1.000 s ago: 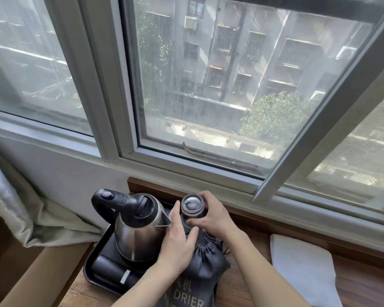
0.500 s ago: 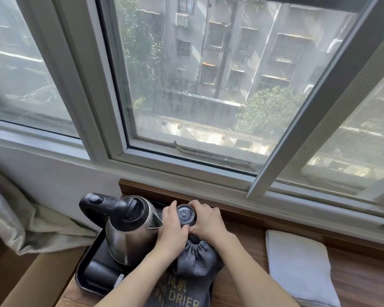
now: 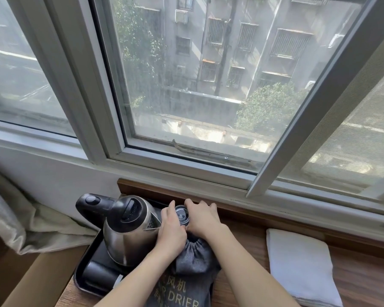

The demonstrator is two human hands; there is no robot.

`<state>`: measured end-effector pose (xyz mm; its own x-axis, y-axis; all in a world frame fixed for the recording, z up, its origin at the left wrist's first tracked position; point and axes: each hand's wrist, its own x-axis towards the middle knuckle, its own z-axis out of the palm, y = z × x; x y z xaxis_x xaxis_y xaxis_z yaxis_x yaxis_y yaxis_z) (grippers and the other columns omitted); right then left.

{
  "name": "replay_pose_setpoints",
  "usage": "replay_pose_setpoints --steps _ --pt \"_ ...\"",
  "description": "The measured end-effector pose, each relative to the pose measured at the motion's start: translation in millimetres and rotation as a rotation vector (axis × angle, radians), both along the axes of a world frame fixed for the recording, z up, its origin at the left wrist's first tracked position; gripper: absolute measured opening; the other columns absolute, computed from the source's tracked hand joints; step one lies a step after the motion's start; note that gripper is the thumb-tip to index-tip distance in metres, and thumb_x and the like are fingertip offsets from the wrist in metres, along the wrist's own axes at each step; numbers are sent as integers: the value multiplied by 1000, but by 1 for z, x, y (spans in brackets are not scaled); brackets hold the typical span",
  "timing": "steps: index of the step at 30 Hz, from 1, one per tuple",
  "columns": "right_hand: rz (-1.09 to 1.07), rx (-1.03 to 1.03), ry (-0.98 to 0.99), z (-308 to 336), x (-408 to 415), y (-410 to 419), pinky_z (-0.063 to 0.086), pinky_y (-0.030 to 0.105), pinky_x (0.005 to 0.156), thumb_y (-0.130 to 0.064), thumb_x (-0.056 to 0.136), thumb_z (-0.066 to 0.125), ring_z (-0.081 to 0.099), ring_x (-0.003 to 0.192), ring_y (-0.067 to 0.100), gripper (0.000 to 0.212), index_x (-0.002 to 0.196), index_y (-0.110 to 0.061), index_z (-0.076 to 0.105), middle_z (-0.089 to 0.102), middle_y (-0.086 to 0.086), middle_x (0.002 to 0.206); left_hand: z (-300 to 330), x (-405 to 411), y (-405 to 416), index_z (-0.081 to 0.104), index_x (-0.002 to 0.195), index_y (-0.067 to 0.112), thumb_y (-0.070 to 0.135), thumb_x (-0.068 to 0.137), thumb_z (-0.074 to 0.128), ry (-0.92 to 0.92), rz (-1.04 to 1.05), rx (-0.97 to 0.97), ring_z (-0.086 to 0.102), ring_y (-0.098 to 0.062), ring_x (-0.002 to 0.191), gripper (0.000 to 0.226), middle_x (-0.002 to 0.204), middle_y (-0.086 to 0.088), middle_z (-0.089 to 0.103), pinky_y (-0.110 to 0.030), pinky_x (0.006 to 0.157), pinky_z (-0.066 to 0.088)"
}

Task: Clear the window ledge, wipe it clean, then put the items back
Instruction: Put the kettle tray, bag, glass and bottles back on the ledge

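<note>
A steel kettle with a black lid and handle stands on a black tray at the left end of the wooden ledge. Beside its spout an upturned glass rests at the tray's back right corner. My left hand and my right hand close around the glass from both sides. A grey drawstring hair-drier bag lies below my hands, partly over the tray. A folded white cloth lies flat on the ledge to the right.
A dark cup lies on its side at the tray's front. The window frame runs right behind the ledge, with an opened sash slanting at the right. A grey curtain bunches at the left.
Both hands have lowered the glass from above the bag down to the tray's back corner by the kettle spout. My view has shifted a little left and closer.
</note>
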<state>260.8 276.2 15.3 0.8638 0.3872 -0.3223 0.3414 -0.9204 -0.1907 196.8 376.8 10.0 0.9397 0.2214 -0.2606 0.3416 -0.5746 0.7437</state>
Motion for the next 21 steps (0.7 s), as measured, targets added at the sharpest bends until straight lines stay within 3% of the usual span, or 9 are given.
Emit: replay_pose_setpoints --steps 5,11,16,21 --pt "-9 2 52 6 -1 0 33 50 97 -46 85 59 48 121 29 47 125 -22 48 66 2 120 3 -2 0 13 153 10 4 93 50 4 12 -18 34 -28 138 71 153 -11 23 -28 108 27" --pt "-125 206 59 21 -18 -28 36 43 110 -42 88 60 44 135 22 60 144 -28 46 54 -4 144 6 -19 5 25 151 10 24 96 58 -161 -54 -123 25 -14 143 66 155 -5 26 -13 108 13" --pt "-290 438 -145 25 -53 -57 39 35 108 -56 78 73 46 130 14 67 136 -27 55 55 -10 138 1 -47 19 33 147 19 40 91 63 -175 -185 -130 34 -5 135 67 146 6 38 -20 111 24" --pt "-383 542 45 21 -100 -74 41 20 99 -54 65 85 53 118 7 79 134 -27 55 55 -12 128 4 -62 33 42 139 29 56 79 68 4 -250 -150 51 -6 120 70 130 7 55 -30 107 38"
